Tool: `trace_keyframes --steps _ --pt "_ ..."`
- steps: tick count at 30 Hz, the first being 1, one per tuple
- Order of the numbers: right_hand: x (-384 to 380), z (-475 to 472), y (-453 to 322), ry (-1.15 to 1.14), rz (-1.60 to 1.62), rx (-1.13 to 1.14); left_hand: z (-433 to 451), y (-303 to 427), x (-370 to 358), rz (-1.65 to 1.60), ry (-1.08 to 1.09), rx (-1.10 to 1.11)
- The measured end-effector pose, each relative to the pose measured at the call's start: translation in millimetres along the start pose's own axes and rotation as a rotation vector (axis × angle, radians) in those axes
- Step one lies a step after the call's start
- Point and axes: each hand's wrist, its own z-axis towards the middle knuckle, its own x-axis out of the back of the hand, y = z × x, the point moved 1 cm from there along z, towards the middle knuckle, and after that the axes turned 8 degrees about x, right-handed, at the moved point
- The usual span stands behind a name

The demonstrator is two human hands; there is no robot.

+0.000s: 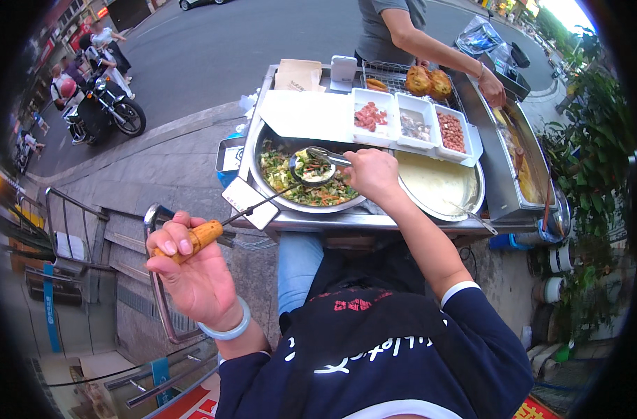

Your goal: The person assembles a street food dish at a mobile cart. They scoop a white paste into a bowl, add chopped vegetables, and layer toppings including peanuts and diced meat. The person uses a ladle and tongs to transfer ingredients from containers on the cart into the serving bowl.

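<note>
My left hand [198, 267] grips the wooden handle [198, 241] of a long-shafted round ladle [312, 167], whose bowl hangs over a steel basin [308, 201] of chopped vegetables. White batter and vegetables lie in the ladle. My right hand [373, 173] holds the metal handle of a utensil [326, 155] whose far end rests at the ladle's bowl; its exact kind is unclear. Right of the vegetables stands a basin of pale batter [439, 186] with a metal utensil handle [478, 220] over its rim. White trays hold pink meat pieces [370, 116], greyish pieces [415, 127] and peanuts [451, 132].
Across the cart, another person's hand [491, 90] is above an oil fryer [523, 157]. Fried cakes [428, 82] sit on a wire rack [392, 73]. Paper bags [297, 75] lie at the back. A metal railing [158, 293] is beside my left hand; a motorcycle [109, 105] stands on the road.
</note>
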Motion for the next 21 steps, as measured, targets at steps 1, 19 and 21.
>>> trace_keyframes --steps 1,19,21 --pt "0 -1 0 -0.021 -0.006 -0.024 0 0 0 0.0 -0.005 -0.002" --pt "-2 -45 30 0.284 0.099 -0.034 9 -7 -1 0.047 0.053 -0.071" --pt "-9 -56 33 0.286 0.114 -0.108 11 -8 1 0.025 0.059 -0.081"
